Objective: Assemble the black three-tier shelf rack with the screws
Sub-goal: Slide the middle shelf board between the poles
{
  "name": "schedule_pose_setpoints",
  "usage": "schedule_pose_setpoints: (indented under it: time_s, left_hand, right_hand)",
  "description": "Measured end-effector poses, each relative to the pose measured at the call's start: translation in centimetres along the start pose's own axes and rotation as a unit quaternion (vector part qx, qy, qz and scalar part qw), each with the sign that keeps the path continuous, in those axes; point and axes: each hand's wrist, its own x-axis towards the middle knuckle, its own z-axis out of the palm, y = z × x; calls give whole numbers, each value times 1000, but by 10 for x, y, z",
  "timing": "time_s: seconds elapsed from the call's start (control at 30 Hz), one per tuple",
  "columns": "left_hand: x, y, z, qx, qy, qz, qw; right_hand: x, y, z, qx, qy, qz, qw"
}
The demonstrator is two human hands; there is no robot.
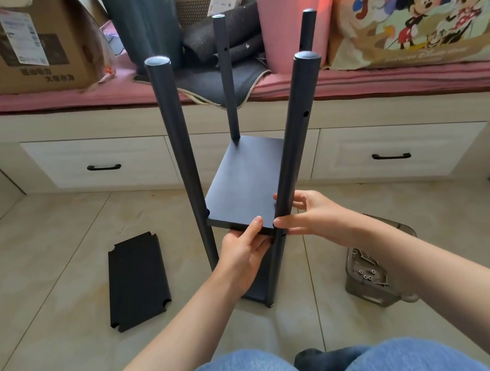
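The rack (244, 161) stands on the floor (46, 236) in front of the seated person, four poles upright with one shelf (243, 185) raised between them. The left hand (243, 252) has its grip on that shelf's near edge, thumb on top, fingers curled beneath. Just right of it, the right hand (310, 211) wraps thumb and fingers round the near right pole (296, 137) where the shelf's corner meets it. Below both grips a lower shelf (258, 292) sits at the foot of the poles. Well left of the left hand a spare shelf (137, 279) lies flat on the floor. Below the right wrist is a clear tub (368, 278) holding screws (366, 275).
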Motion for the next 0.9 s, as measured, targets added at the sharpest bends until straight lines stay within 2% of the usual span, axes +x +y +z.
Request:
schedule_pose_setpoints:
  time_s: [0.17,0.37,0.53,0.67,0.77,0.83,0.9]
  left_hand:
    - [0,-1,-1,-10,-18,-8,1000]
    - [0,-8,-5,-46,-36,-23,998]
    - [1,-9,-5,-54,-33,-27,998]
    - [-2,-5,-4,-42,-35,-51,997]
    - [-7,1,-15,23,-40,-101,994]
    - [-13,14,-36,125,-30,-146,981]
    - [-17,33,-59,240,47,-194,950]
  right_hand:
    - [-2,-2,3,24,21,17,999]
    - [-5,-1,3,-8,14,9,1000]
    - [-6,-1,3,-8,34,31,999]
    - [-6,4,8,-47,63,15,997]
    - [-7,9,8,-74,86,-8,993]
    - [-8,12,3,-81,99,-14,992]
    - [-8,15,-3,-86,107,-21,990]
